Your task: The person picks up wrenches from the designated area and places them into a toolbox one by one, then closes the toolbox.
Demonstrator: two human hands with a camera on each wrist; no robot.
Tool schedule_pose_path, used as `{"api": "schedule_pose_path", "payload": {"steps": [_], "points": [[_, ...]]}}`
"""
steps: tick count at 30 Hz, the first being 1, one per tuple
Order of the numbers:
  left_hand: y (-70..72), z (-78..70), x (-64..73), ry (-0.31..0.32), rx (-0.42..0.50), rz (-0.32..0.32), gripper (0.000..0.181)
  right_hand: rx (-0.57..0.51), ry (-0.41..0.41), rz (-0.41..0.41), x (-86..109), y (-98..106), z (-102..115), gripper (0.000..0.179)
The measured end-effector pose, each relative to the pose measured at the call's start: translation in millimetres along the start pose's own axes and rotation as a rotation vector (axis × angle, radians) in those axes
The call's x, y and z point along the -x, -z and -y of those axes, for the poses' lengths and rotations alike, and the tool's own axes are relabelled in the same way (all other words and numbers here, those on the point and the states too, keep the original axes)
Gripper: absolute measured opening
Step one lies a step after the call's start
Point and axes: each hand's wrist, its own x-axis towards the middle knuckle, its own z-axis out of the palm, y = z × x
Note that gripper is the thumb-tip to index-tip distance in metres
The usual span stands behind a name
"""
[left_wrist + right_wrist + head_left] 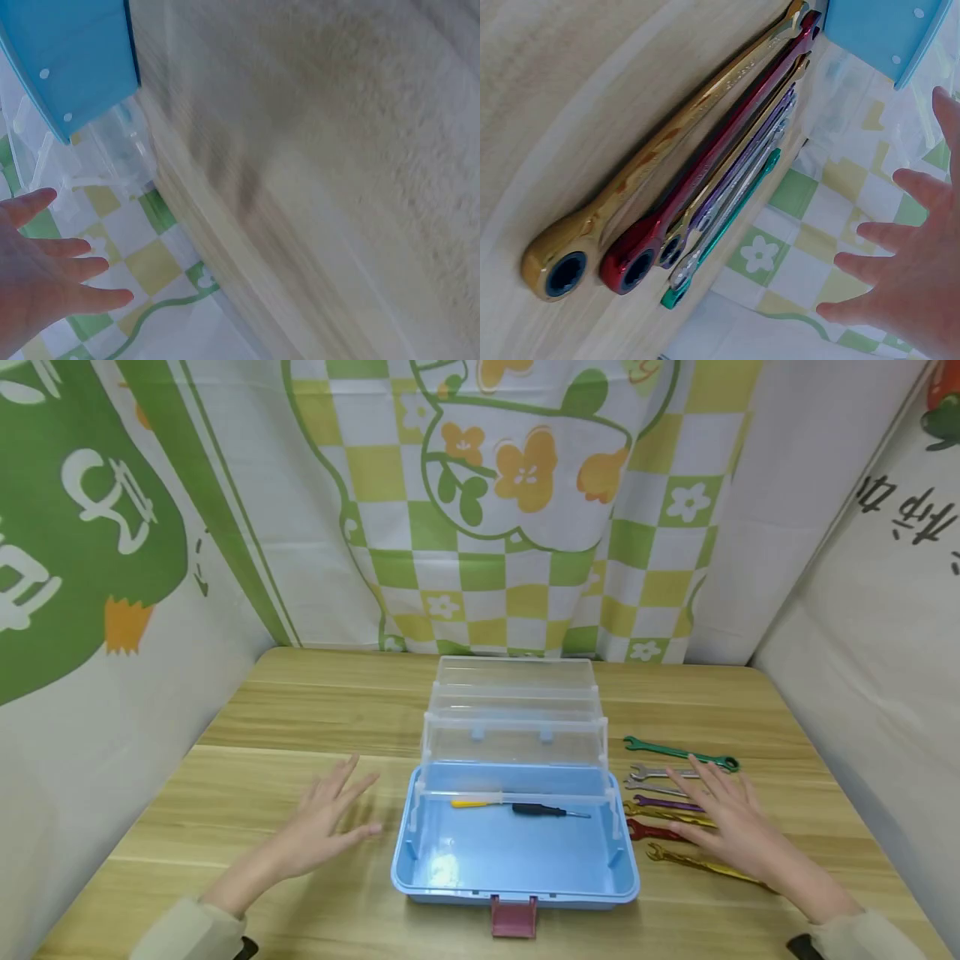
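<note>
A light-blue toolbox [510, 864] stands on the table with its clear tiered trays [517, 743] raised at the back and its dark red latch [513, 918] hanging down in front. Inside lie a yellow-handled screwdriver [468, 804] and a black-handled screwdriver [536, 810]. To the left of the box, my left hand [318, 827] hovers with fingers spread, holding nothing. My right hand [731, 818], fingers also spread, hovers over a row of combination wrenches, partly covering them. Among these are a green wrench [675, 751], a red wrench [705, 165] and a thick gold wrench [671, 139].
The wooden table [300, 727] ends at a checked green, yellow and white curtain [465, 585] at the back. White printed fabric [862, 635] hangs along the right, and similar fabric [187, 693] along the left. Silver and purple wrenches [742, 157] lie between the red and green ones.
</note>
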Motion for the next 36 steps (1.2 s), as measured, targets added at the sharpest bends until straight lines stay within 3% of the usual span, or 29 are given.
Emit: {"api": "schedule_pose_path", "payload": {"steps": [4, 10, 21, 25, 30, 36], "points": [[-6.4, -3.3, 1.9, 0.004, 0.088, -0.013, 0.062, -0.042, 0.016, -0.023, 2.6, -1, -3, 0.067], [-14.3, -8.3, 2.7, 0.054, 0.325, 0.014, 0.055, -0.122, 0.005, -0.046, 5.9, 0, -2, 0.063], [-24.4, -12.0, -3.9, 0.157, 0.704, 0.149, 0.054, -0.227, -0.051, -0.083, 15.0, -2, 2, 0.044], [-28.4, -13.6, -6.5, 0.215, 0.762, 0.148, 0.056, -0.264, -0.103, -0.076, 18.9, -3, 1, 0.041], [-32.9, -13.2, -10.0, 0.249, 0.816, 0.131, 0.056, -0.319, -0.191, 0.003, 20.5, -1, -1, 0.043], [-36.4, -11.1, -12.6, 0.231, 0.917, 0.14, 0.058, -0.323, -0.153, 0.025, 22.2, -6, -6, 0.034]]}}
